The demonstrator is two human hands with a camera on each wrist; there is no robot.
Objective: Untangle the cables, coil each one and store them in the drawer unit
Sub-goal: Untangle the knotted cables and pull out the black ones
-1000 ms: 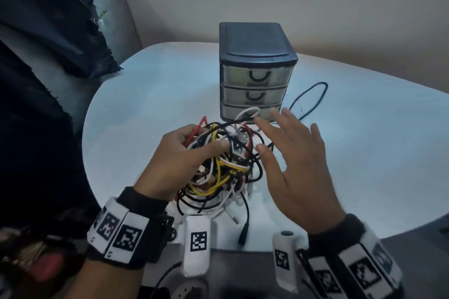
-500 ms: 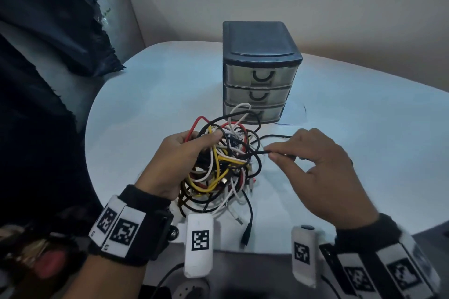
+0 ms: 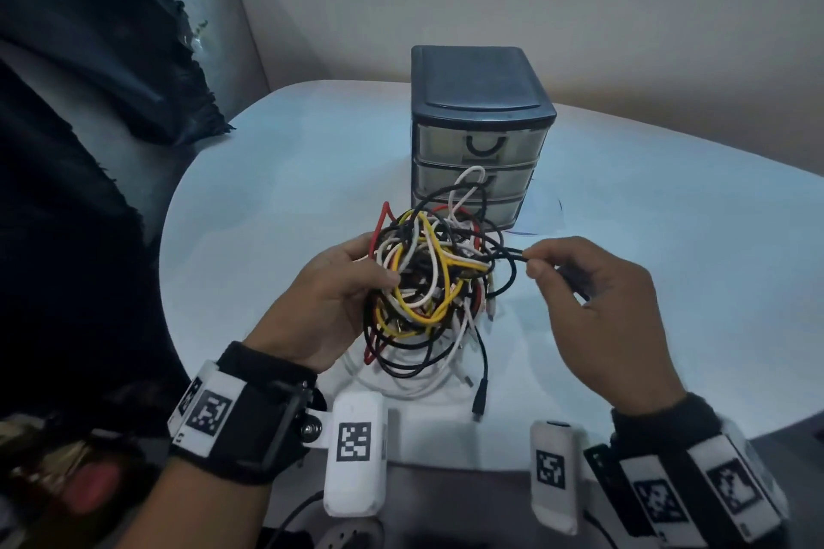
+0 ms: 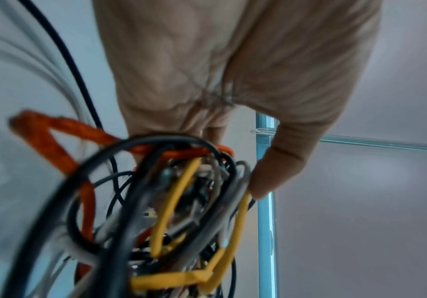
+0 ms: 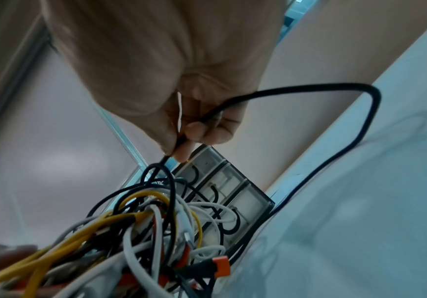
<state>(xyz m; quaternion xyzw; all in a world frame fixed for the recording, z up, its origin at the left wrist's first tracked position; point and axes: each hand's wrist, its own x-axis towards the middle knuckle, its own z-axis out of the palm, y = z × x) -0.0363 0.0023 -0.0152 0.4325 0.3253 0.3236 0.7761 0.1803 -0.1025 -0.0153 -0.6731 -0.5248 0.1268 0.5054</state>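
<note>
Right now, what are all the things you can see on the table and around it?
cable tangle: one bundle, black, white, yellow and red cables, in front of the drawer unit, partly lifted off the table.
black cable: one, pulled out of the tangle to the right.
drawer unit: one, dark frame with three see-through drawers, all shut, at the middle of the table.
table: one, pale blue-white, rounded edge.
dark cloth: one, black, left of the table.
wrist cameras: two, white with black square markers, on the wrists.
left hand: grips the tangle.
right hand: pinches the black cable.
</note>
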